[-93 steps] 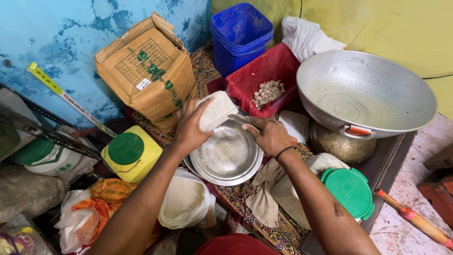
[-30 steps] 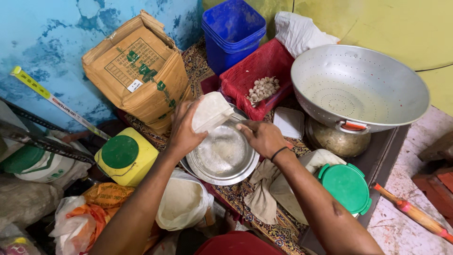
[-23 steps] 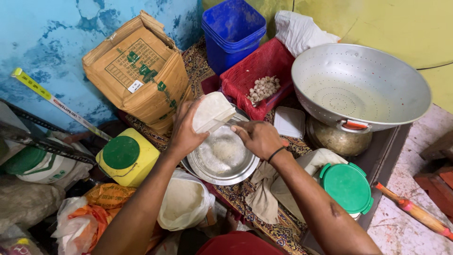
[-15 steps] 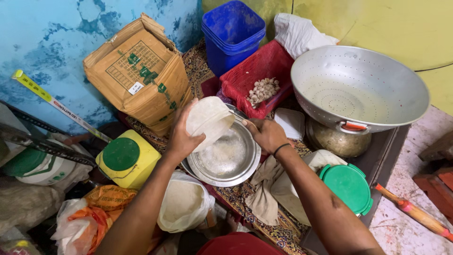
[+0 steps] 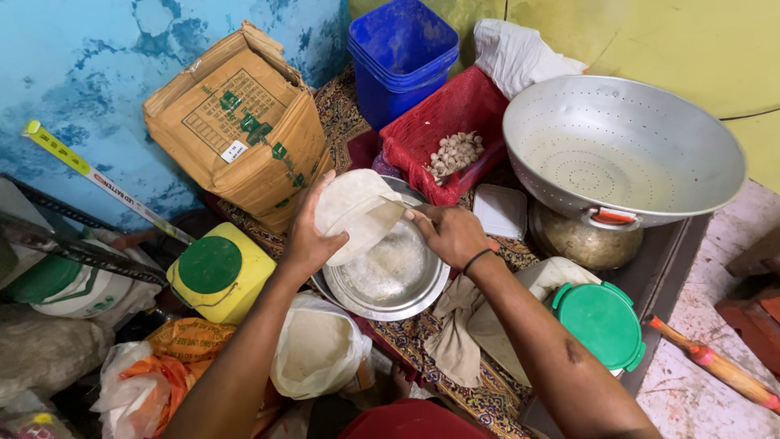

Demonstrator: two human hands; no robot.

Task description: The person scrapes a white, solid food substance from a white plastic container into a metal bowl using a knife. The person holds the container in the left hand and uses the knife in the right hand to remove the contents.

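A thin round flatbread (image 5: 355, 211), pale and floury, is held over a round steel plate (image 5: 388, 272) dusted with flour. My left hand (image 5: 307, 236) grips the flatbread's left edge from underneath. My right hand (image 5: 449, 233) pinches its right edge, fingers closed on the dough. The plate rests on a patterned cloth (image 5: 455, 370) between both forearms.
A large perforated metal colander (image 5: 621, 146) sits on a brass pot at right. A red basket with garlic (image 5: 452, 151), a blue bin (image 5: 402, 50), a cardboard box (image 5: 240, 126), a yellow green-lidded jar (image 5: 218, 271), a flour bag (image 5: 315, 345), a green-lidded tub (image 5: 600, 323) and a rolling pin (image 5: 715, 363) surround the plate.
The folded flatbread in my left hand has been opened out into a round sheet. My right hand moved from the plate's rim up to the flatbread's right edge.
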